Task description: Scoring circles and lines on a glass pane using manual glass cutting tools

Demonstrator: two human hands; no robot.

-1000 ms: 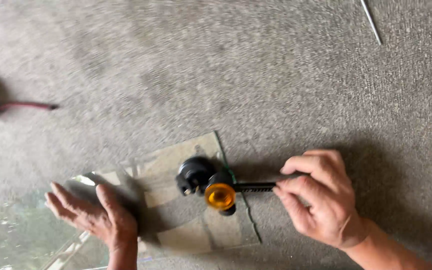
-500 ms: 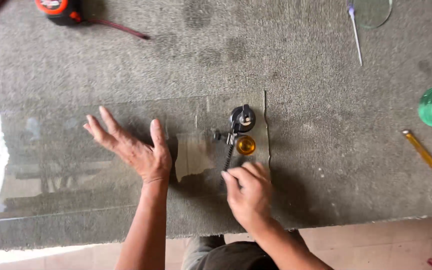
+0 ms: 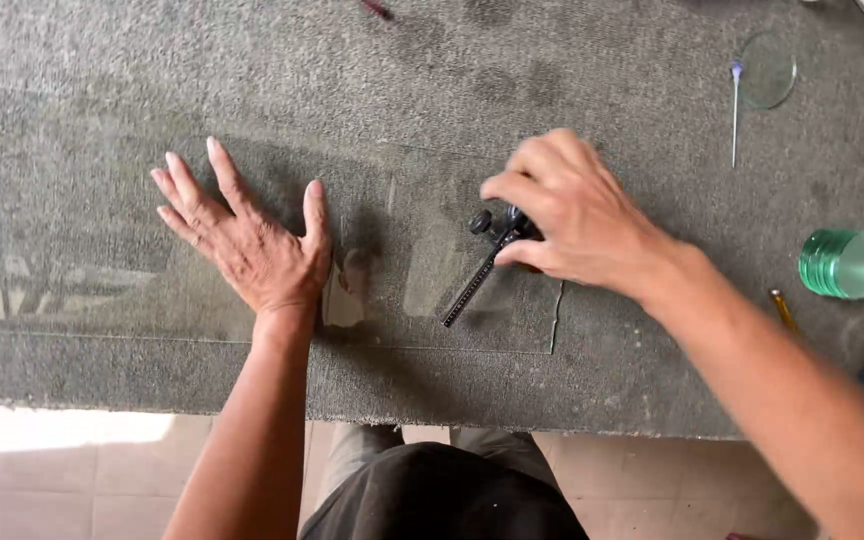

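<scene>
While the left hand point(image 3: 252, 245) stays flat, fingers spread, pressing the glass sheet point(image 3: 102, 250) at centre left, the right hand point(image 3: 577, 220) has shifted from the bar's end to pinch the circle cutter's point(image 3: 487, 262) head at frame centre, hiding the yellow knob.

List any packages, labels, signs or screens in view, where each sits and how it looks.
None in view: only a clear glass sheet on the grey carpeted bench, the left hand flat on it, the right hand on a black circle cutter, green glass discs at right.
</scene>
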